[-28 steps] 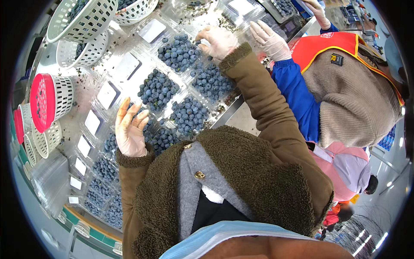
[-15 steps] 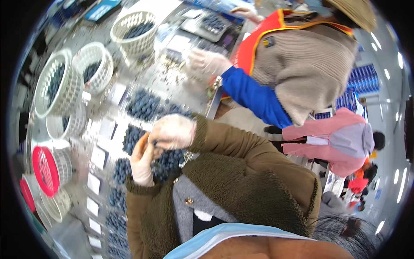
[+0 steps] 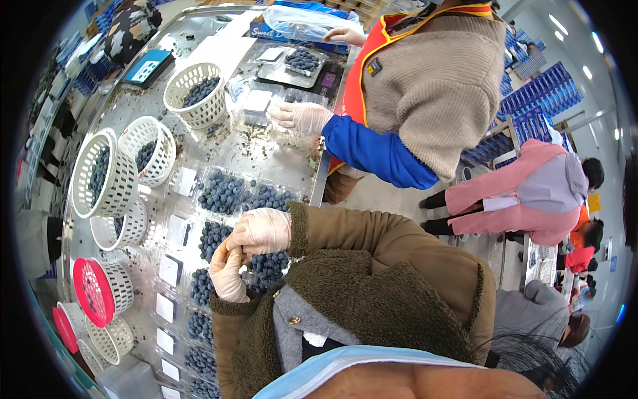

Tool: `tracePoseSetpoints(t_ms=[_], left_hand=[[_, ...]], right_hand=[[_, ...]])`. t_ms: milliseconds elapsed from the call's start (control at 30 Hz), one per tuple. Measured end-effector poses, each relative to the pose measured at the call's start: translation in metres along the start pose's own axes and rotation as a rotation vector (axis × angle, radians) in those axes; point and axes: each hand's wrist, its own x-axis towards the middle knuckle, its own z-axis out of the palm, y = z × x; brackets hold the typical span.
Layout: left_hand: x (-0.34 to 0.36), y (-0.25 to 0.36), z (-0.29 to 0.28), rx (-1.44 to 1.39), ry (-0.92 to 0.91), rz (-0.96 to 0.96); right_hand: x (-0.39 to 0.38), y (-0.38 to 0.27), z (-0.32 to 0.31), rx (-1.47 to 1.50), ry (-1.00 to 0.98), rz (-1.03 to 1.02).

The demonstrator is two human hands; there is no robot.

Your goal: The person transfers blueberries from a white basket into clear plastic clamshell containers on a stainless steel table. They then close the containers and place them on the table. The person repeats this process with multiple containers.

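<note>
Just left of the frame's centre, the gloved left hand (image 3: pixel 228 275) and right hand (image 3: pixel 267 231) meet at the fingertips, fingers curled close together; whether they pinch anything, I cannot tell. Beneath and around them, blueberries (image 3: pixel 221 193) fill rows of clear boxes (image 3: pixel 170 270) on the metal tabletop (image 3: pixel 222 149). White baskets (image 3: pixel 121 183) stand at left; a co-worker's gloved hand (image 3: pixel 304 118) is at upper centre.
</note>
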Motion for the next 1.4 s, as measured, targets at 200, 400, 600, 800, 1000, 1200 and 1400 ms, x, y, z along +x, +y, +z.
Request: tracePoseSetpoints(t_ms=[200, 400, 600, 800, 1000, 1200, 1400], left_hand=[[-0.006, 0.001, 0.004, -0.009, 0.025, 0.01], [-0.005, 0.003, 0.008, -0.029, 0.014, 0.017], [-0.005, 0.005, 0.01, -0.028, 0.018, 0.059], [-0.006, 0.009, 0.011, -0.056, 0.081, 0.044], [-0.005, 0.005, 0.009, -0.03, 0.048, 0.047], [-0.007, 0.012, 0.013, -0.04, 0.102, 0.024], [0.004, 0.006, -0.007, -0.408, 0.139, 0.049]], right_hand=[[0.001, 0.027, -0.108, -0.096, 0.756, 0.217], [0.019, 0.072, -0.268, 0.471, 1.43, 0.162], [0.015, 0.036, -0.141, 0.505, 0.892, 0.279], [-0.016, 0.014, -0.026, 0.404, 0.459, 0.45], [0.013, 0.03, -0.088, 0.194, 0.587, 0.428], [0.098, 0.075, -0.208, 0.269, 0.854, 0.291], [0.042, 0.04, -0.076, 0.257, 0.3, 0.33]])
